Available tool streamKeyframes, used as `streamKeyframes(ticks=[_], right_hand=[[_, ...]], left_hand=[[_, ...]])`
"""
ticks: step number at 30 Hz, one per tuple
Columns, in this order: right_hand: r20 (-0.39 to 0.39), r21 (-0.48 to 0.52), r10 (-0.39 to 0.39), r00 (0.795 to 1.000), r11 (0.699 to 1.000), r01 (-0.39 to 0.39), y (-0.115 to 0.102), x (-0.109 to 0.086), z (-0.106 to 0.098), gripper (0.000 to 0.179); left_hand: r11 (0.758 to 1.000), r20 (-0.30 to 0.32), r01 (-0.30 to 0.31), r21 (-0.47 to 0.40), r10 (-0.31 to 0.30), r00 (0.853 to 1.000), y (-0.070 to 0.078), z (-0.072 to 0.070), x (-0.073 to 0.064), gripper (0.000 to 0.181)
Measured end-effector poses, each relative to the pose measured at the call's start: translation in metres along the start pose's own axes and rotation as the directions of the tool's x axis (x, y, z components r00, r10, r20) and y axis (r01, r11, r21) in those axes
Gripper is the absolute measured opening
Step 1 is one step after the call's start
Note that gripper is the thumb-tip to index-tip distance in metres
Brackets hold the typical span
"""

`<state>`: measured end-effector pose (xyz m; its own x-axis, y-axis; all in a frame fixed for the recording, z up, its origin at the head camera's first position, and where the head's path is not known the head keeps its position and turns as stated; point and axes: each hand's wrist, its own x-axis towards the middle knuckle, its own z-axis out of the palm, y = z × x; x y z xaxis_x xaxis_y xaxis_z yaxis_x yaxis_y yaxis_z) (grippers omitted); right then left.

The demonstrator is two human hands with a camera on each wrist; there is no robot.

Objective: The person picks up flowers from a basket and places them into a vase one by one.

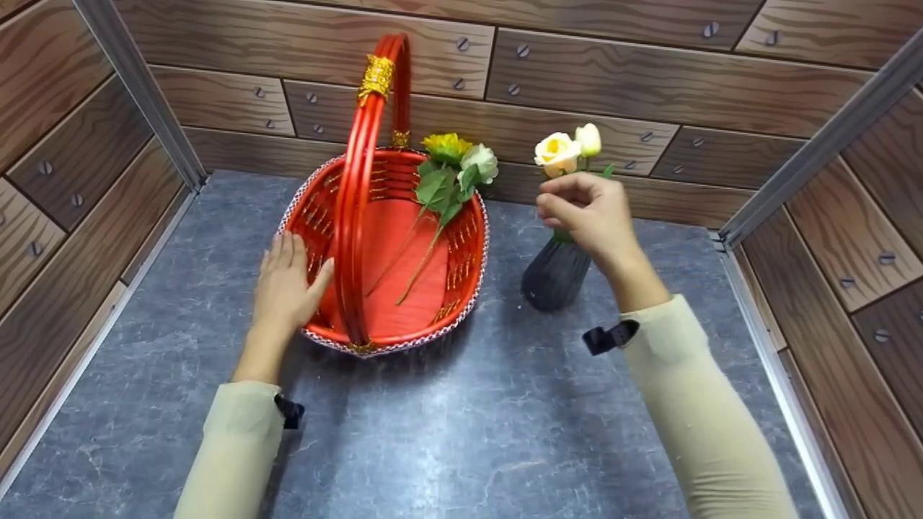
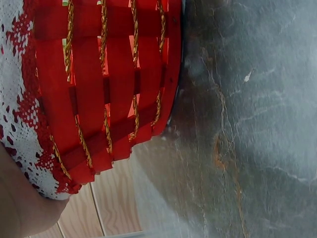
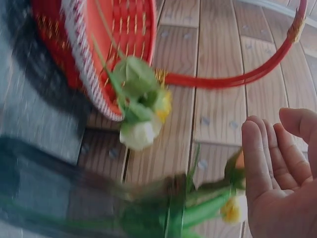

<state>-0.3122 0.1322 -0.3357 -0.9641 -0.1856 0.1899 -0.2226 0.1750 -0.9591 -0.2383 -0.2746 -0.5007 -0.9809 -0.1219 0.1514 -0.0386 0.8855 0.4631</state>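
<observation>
My left hand (image 1: 288, 285) rests on the left rim of a red woven basket (image 1: 472, 277), fingers straight and thumb toward the inside. In the basket lie a yellow flower (image 1: 447, 146) and a white flower (image 1: 479, 163), heads against the far right rim, stems on the bottom. A dark translucent vase (image 1: 555, 277) stands to the right. It holds a cream rose (image 1: 557, 153) and a pale bud (image 1: 588, 139). My right hand (image 1: 595, 216) is before these stems, fingers loosely bent. In the right wrist view its palm shows nothing held.
The basket's tall red handle (image 1: 353, 209) arches over it, wrapped in gold at the top. Wood-patterned walls (image 1: 613, 79) enclose the grey marbled floor (image 1: 447, 432) at the back and both sides. Metal strips (image 1: 786, 425) run along the side edges.
</observation>
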Motion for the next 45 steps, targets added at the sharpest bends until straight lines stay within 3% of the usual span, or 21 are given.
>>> streamKeyframes(ticks=[12, 20, 27, 36, 45], right_hand=[[0.107, 0.102, 0.106, 0.989, 0.988, -0.117, 0.021, -0.002, 0.055, 0.025], [0.130, 0.229, 0.185, 0.974, 0.950, -0.211, 0.041, 0.003, 0.079, 0.027], [0.128, 0.292, 0.227, 0.966, 0.922, -0.255, 0.056, 0.005, 0.093, 0.026], [0.130, 0.384, 0.359, 0.924, 0.841, -0.381, 0.077, 0.007, 0.109, 0.027], [0.151, 0.489, 0.412, 0.899, 0.759, -0.430, 0.087, 0.008, 0.131, 0.025]], left_hand=[[1.000, -0.018, -0.006, 0.009, 0.006, 1.000, 0.001, -0.001, 0.000, 0.086], [1.000, 0.010, 0.000, 0.012, 0.000, 1.000, 0.002, -0.002, 0.000, 0.089], [1.000, -0.009, -0.003, 0.003, 0.003, 1.000, 0.002, -0.002, 0.000, 0.085], [1.000, -0.032, -0.006, 0.005, 0.006, 0.999, 0.000, 0.000, 0.000, 0.083], [1.000, -0.029, -0.002, -0.002, 0.002, 1.000, 0.000, 0.000, 0.001, 0.081]])
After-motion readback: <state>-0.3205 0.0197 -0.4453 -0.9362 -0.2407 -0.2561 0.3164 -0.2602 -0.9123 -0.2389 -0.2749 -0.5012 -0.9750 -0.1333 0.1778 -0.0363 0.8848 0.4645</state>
